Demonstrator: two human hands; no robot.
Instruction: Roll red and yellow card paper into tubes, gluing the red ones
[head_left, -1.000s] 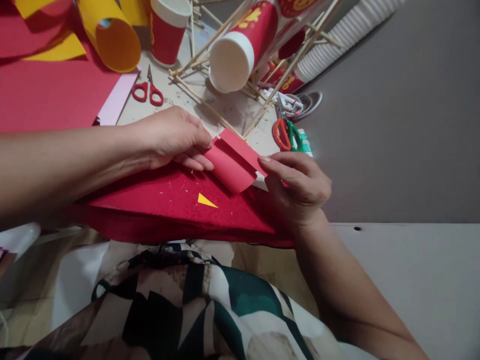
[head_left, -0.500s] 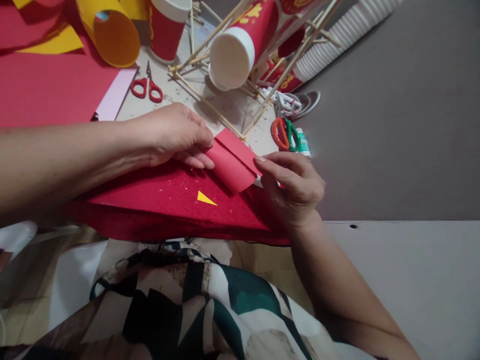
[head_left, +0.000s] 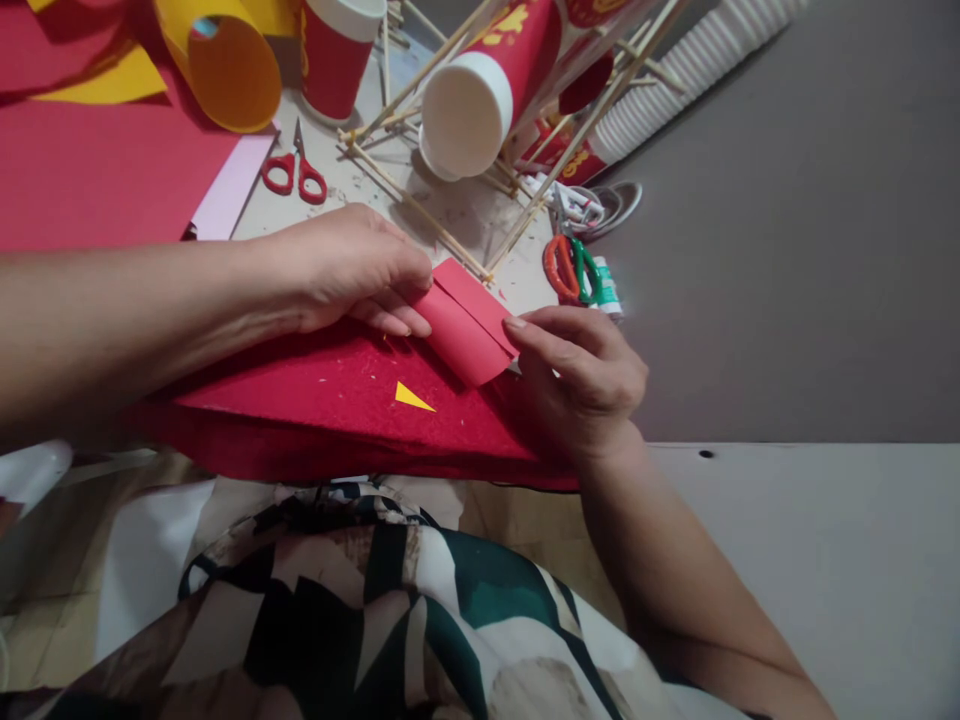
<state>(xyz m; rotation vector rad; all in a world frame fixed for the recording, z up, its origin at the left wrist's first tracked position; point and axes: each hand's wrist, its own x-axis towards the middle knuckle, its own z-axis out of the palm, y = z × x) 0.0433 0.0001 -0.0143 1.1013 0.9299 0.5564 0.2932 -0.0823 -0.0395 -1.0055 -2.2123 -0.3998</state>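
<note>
I have a small piece of red paper [head_left: 472, 335] curled over on itself, one edge overlapping the other, above the front edge of the table between my two hands. My left hand [head_left: 364, 275] pinches its left end between thumb and fingers, the other fingers loosely bent beneath. My right hand [head_left: 581, 375] is mostly curled, its thumb and forefinger close together at the paper's right end; I cannot tell how firmly they grip.

Below the roll, a yellow paper triangle [head_left: 411, 398] lies on the red cloth [head_left: 330, 420] covering the table's front edge. Just beyond the paper is a corner of a frame of thin wooden sticks [head_left: 416, 212], with a red-and-white paper cup [head_left: 465, 112] lying on its side within it, mouth towards me. Scissors with orange and green handles [head_left: 571, 268] rest near my right hand; small red-handled scissors [head_left: 295, 178] lie beyond my left wrist. Farther off, another cup [head_left: 337, 65] stands upright beside a yellow paper tube [head_left: 236, 85], and a large red sheet [head_left: 97, 180] spreads to the left.
</note>
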